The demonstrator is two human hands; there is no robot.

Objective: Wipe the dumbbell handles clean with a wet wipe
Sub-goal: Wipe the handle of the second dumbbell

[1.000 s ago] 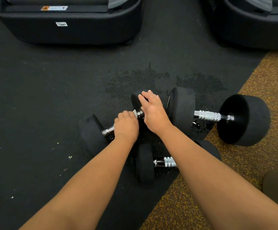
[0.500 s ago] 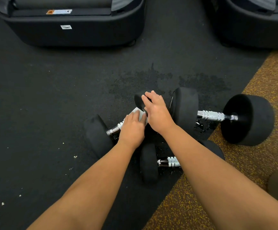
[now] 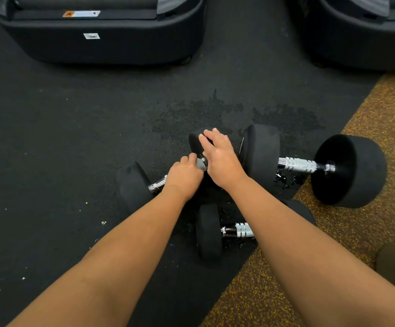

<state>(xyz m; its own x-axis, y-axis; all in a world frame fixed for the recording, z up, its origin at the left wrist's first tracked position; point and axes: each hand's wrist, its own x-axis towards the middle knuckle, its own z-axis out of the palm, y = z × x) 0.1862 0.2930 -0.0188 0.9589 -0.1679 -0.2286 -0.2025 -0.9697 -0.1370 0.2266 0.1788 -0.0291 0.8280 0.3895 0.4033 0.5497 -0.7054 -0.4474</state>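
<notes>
On the floor (image 3: 50,161), the left dumbbell (image 3: 132,185) lies just beside the right dumbbell (image 3: 297,164), with the near dumbbell (image 3: 209,232) in front of both. Well behind them, at the floor's far edge, stand the left machine base (image 3: 102,48) and the right machine base (image 3: 361,43).

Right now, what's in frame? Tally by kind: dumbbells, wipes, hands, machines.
dumbbells: 3
wet wipe: 1
hands, left hand and right hand: 2
black machine bases: 2
Total: 8
</notes>
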